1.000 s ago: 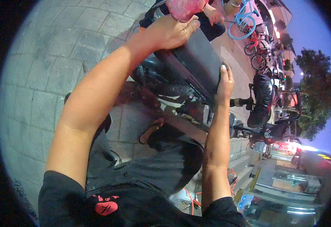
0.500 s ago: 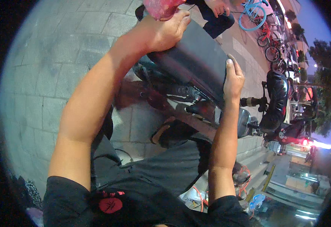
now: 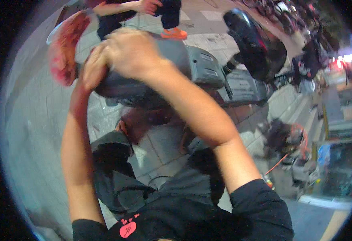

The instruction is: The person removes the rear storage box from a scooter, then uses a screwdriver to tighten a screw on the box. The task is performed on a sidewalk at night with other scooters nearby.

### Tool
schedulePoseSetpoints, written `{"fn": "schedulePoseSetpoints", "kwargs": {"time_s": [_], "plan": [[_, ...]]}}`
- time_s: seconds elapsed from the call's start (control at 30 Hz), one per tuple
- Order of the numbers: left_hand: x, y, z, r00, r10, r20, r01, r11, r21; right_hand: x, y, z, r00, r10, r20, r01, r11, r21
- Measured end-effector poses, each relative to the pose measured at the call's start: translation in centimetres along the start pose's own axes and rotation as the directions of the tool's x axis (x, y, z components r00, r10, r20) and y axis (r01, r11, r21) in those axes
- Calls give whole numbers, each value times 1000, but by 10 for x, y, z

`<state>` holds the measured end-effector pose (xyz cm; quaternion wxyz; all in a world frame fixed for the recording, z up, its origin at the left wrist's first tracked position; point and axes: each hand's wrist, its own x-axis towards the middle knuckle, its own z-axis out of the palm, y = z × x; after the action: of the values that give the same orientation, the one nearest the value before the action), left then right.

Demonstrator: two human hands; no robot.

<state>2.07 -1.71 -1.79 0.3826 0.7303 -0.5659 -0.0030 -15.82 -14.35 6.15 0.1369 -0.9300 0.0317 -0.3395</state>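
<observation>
both hands meet at the rear end of the dark scooter seat. right hand lies on top, fingers curled over the seat end, knuckles up; grip looks closed but blur hides the fingertips. left hand is tucked under and beside it, mostly hidden, can't tell its state. seat's long axis runs away to the person's right toward the grey scooter body. blurred red cloth sits just left of the hands, touching or not unclear.
</observation>
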Motion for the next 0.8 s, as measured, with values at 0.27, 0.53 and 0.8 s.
{"fn": "schedulePoseSetpoints", "kwargs": {"time_s": [0.27, 0.53, 0.8], "plan": [[13, 49, 15, 995, -72, 68, 84, 979, -187, -42, 37, 13, 944, 220, -247, -149, 949, 277], [17, 59, 6, 946, -305, 110, 322, 926, -196, -111, 21, -28, 843, 182, -506, -61, 967, 246], [7, 78, 0, 967, -249, 62, 256, 945, -203, -149, 19, -49, 890, 106, -443, 27, 959, 283]]}}
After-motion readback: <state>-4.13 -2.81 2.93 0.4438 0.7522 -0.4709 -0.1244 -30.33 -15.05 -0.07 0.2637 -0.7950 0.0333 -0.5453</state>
